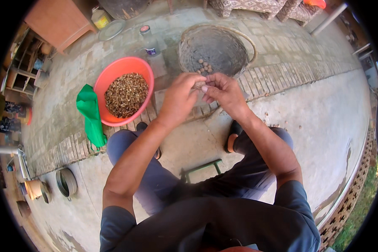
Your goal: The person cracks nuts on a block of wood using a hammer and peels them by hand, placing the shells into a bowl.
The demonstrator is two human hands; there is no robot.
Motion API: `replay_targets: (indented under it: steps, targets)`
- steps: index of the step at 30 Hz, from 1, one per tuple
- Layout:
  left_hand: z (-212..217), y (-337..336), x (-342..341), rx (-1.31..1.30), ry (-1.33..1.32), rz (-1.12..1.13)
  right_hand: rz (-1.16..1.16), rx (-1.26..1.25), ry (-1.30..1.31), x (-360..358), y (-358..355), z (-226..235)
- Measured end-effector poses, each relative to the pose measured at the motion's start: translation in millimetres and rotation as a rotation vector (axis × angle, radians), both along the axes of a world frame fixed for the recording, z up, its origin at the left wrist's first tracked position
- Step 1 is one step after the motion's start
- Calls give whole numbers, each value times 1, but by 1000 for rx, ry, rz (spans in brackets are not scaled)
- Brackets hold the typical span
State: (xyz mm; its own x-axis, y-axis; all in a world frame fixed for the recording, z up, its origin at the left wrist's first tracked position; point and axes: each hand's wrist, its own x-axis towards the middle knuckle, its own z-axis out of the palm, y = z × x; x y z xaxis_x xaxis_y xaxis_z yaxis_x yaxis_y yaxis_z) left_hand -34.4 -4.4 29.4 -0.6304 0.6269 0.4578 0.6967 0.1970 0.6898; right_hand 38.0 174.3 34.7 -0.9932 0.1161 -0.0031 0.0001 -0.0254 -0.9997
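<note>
I sit on a low green stool (201, 168), looking down at my knees. My left hand (178, 98) and my right hand (224, 92) meet fingertip to fingertip over the brick strip, pinching a small brown nut (200, 83) between them. Just beyond the hands stands a woven wicker basket (216, 48) with several small brown nuts (205, 66) at its bottom. To the left sits a red plastic bowl (109, 82) filled with brown shell pieces (126, 94).
A green bag (90, 115) lies beside the bowl. A clear plastic bottle (149, 42) stands behind it. A wooden cabinet (61, 19) is at the far left, metal pots (66, 181) at the lower left, a brick lattice wall (353, 197) to the right.
</note>
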Motion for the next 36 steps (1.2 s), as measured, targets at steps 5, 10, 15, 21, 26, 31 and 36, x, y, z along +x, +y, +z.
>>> replay_targets:
  steps: [5,10,15,21,26,31,36]
  targets:
    - [-2,-3,11,119,-267,-37,-58,30,41,7,-12,-1]
    - [-17,-6,14,263,-628,-10,-102,205,77,7,-11,-8]
    - [-15,3,16,332,-803,-9,-152,380,166,7,-9,-15]
    - [-14,9,17,351,-838,-2,-164,482,215,10,-14,-4]
    - [-18,13,19,337,-808,4,-183,514,219,13,-12,-5]
    - [-25,15,19,328,-784,13,-213,549,218,15,-14,-6]
    - [-27,16,21,258,-704,49,-224,575,193,16,-14,-4]
